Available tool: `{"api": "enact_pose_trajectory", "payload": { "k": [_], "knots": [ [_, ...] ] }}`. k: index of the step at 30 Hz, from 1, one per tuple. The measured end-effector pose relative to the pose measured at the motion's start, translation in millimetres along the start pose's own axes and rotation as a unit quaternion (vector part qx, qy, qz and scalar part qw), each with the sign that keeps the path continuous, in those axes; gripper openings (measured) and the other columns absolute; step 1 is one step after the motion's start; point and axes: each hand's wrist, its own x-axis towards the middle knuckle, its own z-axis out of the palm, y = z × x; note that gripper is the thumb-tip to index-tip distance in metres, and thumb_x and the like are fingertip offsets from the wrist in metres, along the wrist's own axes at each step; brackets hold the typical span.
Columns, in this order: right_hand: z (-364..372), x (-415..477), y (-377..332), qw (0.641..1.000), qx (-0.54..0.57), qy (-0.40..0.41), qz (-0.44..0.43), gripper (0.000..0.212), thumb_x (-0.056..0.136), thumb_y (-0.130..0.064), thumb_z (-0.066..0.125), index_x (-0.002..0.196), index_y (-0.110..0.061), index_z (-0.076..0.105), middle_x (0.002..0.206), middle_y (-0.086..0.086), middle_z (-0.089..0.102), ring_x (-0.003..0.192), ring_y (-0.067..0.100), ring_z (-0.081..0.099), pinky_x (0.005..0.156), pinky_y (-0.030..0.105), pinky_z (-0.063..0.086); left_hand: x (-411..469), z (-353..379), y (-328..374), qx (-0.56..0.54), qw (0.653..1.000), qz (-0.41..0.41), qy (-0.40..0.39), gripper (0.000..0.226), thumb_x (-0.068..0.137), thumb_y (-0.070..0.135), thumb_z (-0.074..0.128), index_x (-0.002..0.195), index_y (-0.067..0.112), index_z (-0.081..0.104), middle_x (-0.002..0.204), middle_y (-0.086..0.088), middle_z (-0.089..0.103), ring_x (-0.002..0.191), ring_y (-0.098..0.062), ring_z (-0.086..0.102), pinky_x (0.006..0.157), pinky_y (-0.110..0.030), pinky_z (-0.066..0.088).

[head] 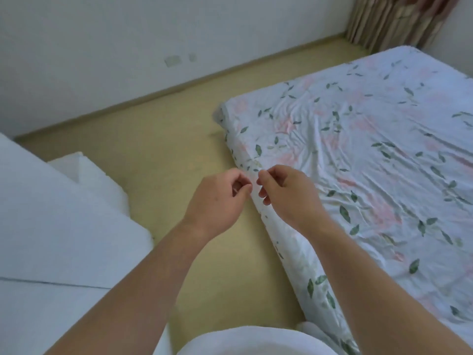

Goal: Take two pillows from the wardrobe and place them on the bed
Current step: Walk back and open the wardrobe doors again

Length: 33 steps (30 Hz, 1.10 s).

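Basically pre-fetch: left hand (220, 198) and right hand (286, 193) hang side by side, fingers loosely curled, holding nothing, and no pillow lies on the bed (371, 149), whose floral sheet is bare and whose near edge passes right under the right hand. No wardrobe is clearly in view; the white panel (51, 213) left of the left hand could be part of it, can't tell, so the next move is probably turning away from the bed to find it. The bed's long axis seems to run from below the right wrist up and away toward the curtain (394, 21).
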Motion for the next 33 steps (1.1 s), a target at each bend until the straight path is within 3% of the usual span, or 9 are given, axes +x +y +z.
{"api": "enact_pose_trajectory", "payload": {
  "k": [5, 10, 15, 18, 20, 24, 29, 33],
  "knots": [
    [39.2, 54.9, -53.9, 0.993, -0.008, -0.081, -0.085, 0.028, 0.101, -0.041, 0.051, 0.086, -0.025, 0.069, 0.073, -0.008, 0.072, 0.069, 0.009, 0.068, 0.067, 0.03, 0.054, 20.2, -52.4, -30.9, 0.065, 0.988, -0.075, 0.115, 0.008, 0.09, 0.032, 0.063, 0.088, 0.027, 0.069, 0.072, 0.015, 0.066, 0.063, -0.004, 0.06, 0.064, -0.029, 0.052],
    [90.0, 110.3, -110.3, 0.964, -0.005, -0.188, -0.187, 0.028, 0.101, -0.04, 0.051, 0.084, -0.025, 0.067, 0.071, -0.009, 0.072, 0.066, 0.005, 0.068, 0.061, 0.025, 0.051, 30.9, -102.6, -56.8, 0.113, 0.944, -0.17, 0.258, 0.007, 0.092, 0.031, 0.063, 0.09, 0.029, 0.069, 0.074, 0.016, 0.066, 0.065, -0.001, 0.06, 0.064, -0.027, 0.053],
    [139.5, 137.2, -168.5, 0.913, 0.005, -0.32, -0.253, 0.029, 0.099, -0.041, 0.05, 0.08, -0.026, 0.066, 0.07, -0.011, 0.072, 0.064, 0.008, 0.068, 0.065, 0.035, 0.057, 12.0, -151.8, -64.4, 0.148, 0.862, -0.289, 0.39, 0.01, 0.094, 0.033, 0.059, 0.089, 0.029, 0.067, 0.077, 0.016, 0.068, 0.068, -0.004, 0.063, 0.068, -0.033, 0.055],
    [171.6, 131.9, -203.5, 0.868, 0.019, -0.394, -0.3, 0.028, 0.099, -0.04, 0.05, 0.079, -0.027, 0.065, 0.071, -0.01, 0.071, 0.068, 0.009, 0.067, 0.071, 0.038, 0.058, -7.4, -177.0, -69.8, 0.19, 0.793, -0.346, 0.464, 0.013, 0.094, 0.036, 0.058, 0.09, 0.028, 0.066, 0.077, 0.015, 0.066, 0.068, -0.007, 0.062, 0.068, -0.033, 0.054],
    [192.2, 118.9, -224.7, 0.839, 0.02, -0.433, -0.328, 0.029, 0.099, -0.04, 0.05, 0.08, -0.027, 0.067, 0.072, -0.009, 0.072, 0.071, 0.008, 0.068, 0.071, 0.035, 0.057, -22.3, -195.2, -70.4, 0.21, 0.744, -0.38, 0.507, 0.014, 0.095, 0.037, 0.057, 0.092, 0.028, 0.066, 0.08, 0.014, 0.066, 0.07, -0.009, 0.061, 0.069, -0.031, 0.052],
    [224.2, 89.8, -258.4, 0.797, 0.022, -0.479, -0.368, 0.03, 0.1, -0.04, 0.049, 0.083, -0.025, 0.068, 0.076, -0.008, 0.072, 0.074, 0.008, 0.069, 0.066, 0.027, 0.053, -53.1, -230.7, -72.9, 0.252, 0.68, -0.42, 0.546, 0.014, 0.096, 0.036, 0.054, 0.099, 0.028, 0.064, 0.094, 0.013, 0.064, 0.077, -0.008, 0.058, 0.073, -0.026, 0.046],
    [260.2, 66.5, -295.0, 0.769, 0.013, -0.495, -0.406, 0.032, 0.102, -0.038, 0.045, 0.09, -0.023, 0.072, 0.082, -0.011, 0.071, 0.083, 0.01, 0.069, 0.068, 0.025, 0.048, -84.2, -265.3, -84.8, 0.272, 0.623, -0.411, 0.607, 0.009, 0.094, 0.03, 0.056, 0.098, 0.026, 0.063, 0.096, 0.013, 0.062, 0.076, -0.009, 0.058, 0.075, -0.025, 0.047],
    [288.2, 50.2, -321.2, 0.76, 0.016, -0.49, -0.427, 0.033, 0.102, -0.036, 0.044, 0.093, -0.022, 0.073, 0.085, -0.01, 0.072, 0.084, 0.012, 0.069, 0.069, 0.026, 0.05, -98.4, -284.9, -104.4, 0.282, 0.612, -0.408, 0.616, 0.016, 0.094, 0.031, 0.057, 0.108, 0.025, 0.062, 0.11, 0.009, 0.059, 0.082, -0.012, 0.061, 0.075, -0.026, 0.046]
  ]
}}
